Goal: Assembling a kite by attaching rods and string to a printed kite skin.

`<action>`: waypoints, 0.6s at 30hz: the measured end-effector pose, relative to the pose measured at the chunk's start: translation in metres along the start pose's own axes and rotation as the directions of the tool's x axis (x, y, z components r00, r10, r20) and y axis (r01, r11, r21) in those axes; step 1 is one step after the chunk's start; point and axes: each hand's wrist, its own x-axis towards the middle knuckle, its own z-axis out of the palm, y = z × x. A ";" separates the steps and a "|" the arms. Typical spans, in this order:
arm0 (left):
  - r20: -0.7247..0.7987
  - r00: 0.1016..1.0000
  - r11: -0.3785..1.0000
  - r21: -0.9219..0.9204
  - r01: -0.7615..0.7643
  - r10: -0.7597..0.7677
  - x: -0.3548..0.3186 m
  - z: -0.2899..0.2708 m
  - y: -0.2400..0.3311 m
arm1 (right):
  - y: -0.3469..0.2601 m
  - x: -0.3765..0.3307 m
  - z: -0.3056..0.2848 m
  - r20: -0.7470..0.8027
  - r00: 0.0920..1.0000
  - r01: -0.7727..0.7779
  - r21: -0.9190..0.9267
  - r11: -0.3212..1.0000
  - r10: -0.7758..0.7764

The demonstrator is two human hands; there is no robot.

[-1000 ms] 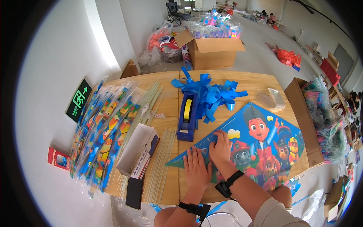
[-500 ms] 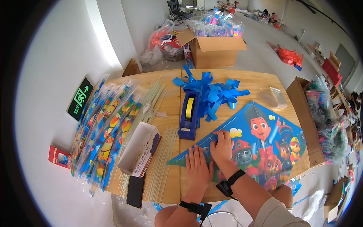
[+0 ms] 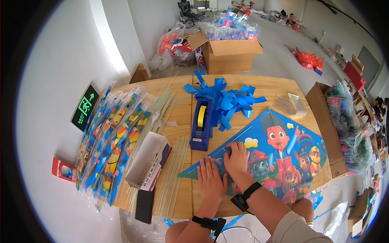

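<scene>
A blue triangular kite (image 3: pixel 263 139) printed with cartoon figures lies on the wooden table in front of me. My left hand (image 3: pixel 211 180) rests flat on its narrow left corner, fingers stretched out, holding nothing. Just right of it, my right hand (image 3: pixel 236 158) is on the kite by the upper left edge. Its fingers are bent and closed down; whatever they pinch is hidden beneath them. A thin pale line runs along that edge beyond the right fingertips. The blue tape dispenser (image 3: pixel 200 125) with a yellow core stands above my hands.
Blue ribbon strips (image 3: pixel 231 101) lie behind the dispenser. Thin pale rods (image 3: pixel 175 178), an open white carton (image 3: pixel 148 162) and a dark phone-like slab (image 3: pixel 144 206) are left. Packaged printed kites (image 3: pixel 115 141) fill the far left. Cardboard boxes stand behind (image 3: pixel 231 56) and right (image 3: pixel 324 125).
My right fingers have curled in more at the kite's edge. My left hand stays flat on the corner. The whole view has shifted very slightly.
</scene>
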 end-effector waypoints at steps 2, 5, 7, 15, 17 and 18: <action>-0.002 1.000 1.000 0.004 -0.002 0.002 0.000 -0.001 0.000 | 0.000 -0.001 0.001 -0.007 1.000 0.002 0.010 1.000 -0.002; 0.010 1.000 1.000 -0.004 -0.001 0.001 0.000 -0.002 -0.001 | 0.002 -0.001 0.004 -0.015 1.000 -0.004 0.029 1.000 0.004; -0.011 0.999 0.999 -0.009 -0.036 0.036 -0.001 -0.001 -0.001 | 0.005 0.000 0.006 -0.029 0.999 -0.013 0.092 0.996 0.016; -0.123 0.980 0.987 0.039 -0.155 0.159 -0.007 -0.002 -0.001 | 0.016 0.006 0.001 0.056 0.974 -0.219 0.501 0.837 0.222; -0.160 0.969 0.982 0.065 -0.179 0.187 -0.007 -0.003 -0.002 | 0.013 0.008 -0.011 0.287 0.897 -0.432 0.728 0.532 0.335; -0.152 0.969 0.980 0.071 -0.187 0.196 -0.008 -0.004 0.001 | 0.019 0.011 -0.013 0.275 0.903 -0.419 0.732 0.537 0.330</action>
